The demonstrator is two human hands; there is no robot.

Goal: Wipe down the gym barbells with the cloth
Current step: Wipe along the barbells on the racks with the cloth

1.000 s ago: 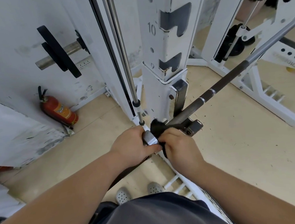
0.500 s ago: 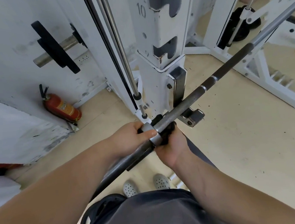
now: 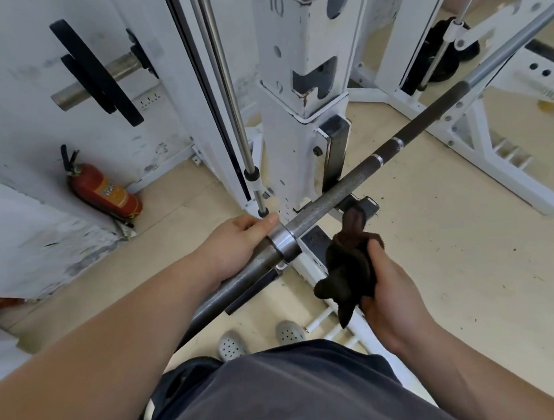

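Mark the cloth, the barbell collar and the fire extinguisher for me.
cloth (image 3: 347, 265), head view, bunched dark middle.
barbell collar (image 3: 283, 242), head view, shiny ring side.
fire extinguisher (image 3: 106, 191), head view, red body.

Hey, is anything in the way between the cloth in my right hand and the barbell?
Nothing visible. The cloth in the right hand sits just beside the barbell with only open air between. The left hand holds the sleeve end, clear of that path.

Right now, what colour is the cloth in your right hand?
The cloth is dark brown, almost black, as the head view shows.
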